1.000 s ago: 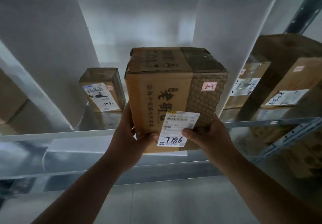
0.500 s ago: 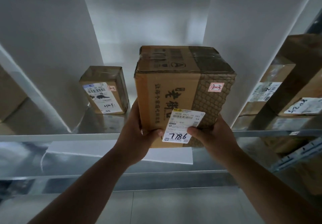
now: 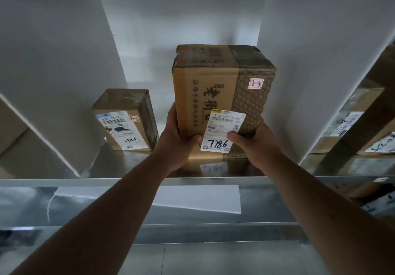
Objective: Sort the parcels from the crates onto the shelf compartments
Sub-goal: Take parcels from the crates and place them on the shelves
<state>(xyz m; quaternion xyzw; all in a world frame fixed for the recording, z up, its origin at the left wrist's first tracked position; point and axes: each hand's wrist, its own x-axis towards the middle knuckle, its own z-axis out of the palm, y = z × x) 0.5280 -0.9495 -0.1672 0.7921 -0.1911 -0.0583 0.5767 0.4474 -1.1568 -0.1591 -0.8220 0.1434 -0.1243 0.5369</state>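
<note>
A tall brown cardboard parcel (image 3: pixel 215 86) with a "2-3" sticker and a white label marked 7786 stands upright in the middle shelf compartment, its base on the metal shelf (image 3: pixel 213 179). My left hand (image 3: pixel 174 140) grips its lower left side with the thumb on the front. My right hand (image 3: pixel 253 141) grips its lower right side, thumb on the label. A smaller parcel (image 3: pixel 125 120), also marked "2-3", stands to its left in the same compartment.
White divider panels (image 3: pixel 64 82) wall the compartment on both sides. More labelled parcels (image 3: pixel 361 120) fill the compartment on the right, and cardboard shows at the far left (image 3: pixel 10 129). A white sheet (image 3: pixel 198 197) lies on the lower shelf level.
Both hands have pushed the tall parcel forward and set it onto the shelf, deeper into the compartment. The view has moved closer to the shelf.
</note>
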